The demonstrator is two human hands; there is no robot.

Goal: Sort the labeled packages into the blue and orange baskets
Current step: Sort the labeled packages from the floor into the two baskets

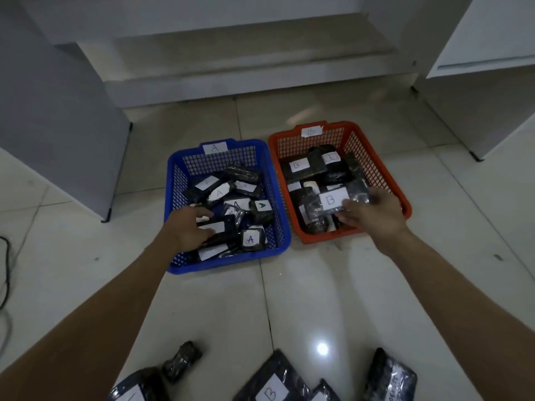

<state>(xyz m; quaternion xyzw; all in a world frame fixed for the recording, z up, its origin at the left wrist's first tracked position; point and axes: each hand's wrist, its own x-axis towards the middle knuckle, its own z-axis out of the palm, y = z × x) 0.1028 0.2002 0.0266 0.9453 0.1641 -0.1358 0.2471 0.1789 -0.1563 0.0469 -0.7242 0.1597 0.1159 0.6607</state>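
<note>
Both hands grip packages, left hand point(189, 227) in blue basket point(278, 227), right hand point(373, 211) over orange basket point(385, 175)

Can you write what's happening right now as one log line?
left hand: holds package over blue basket | right hand: holds B package over orange basket | floor: more packages unsorted

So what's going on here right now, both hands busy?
Yes. The right hand holds a black package labelled B over the orange basket. The left hand grips a white-labelled package inside the blue basket, tagged A. More packages, one marked B, wait on the tiled floor nearby.
</note>
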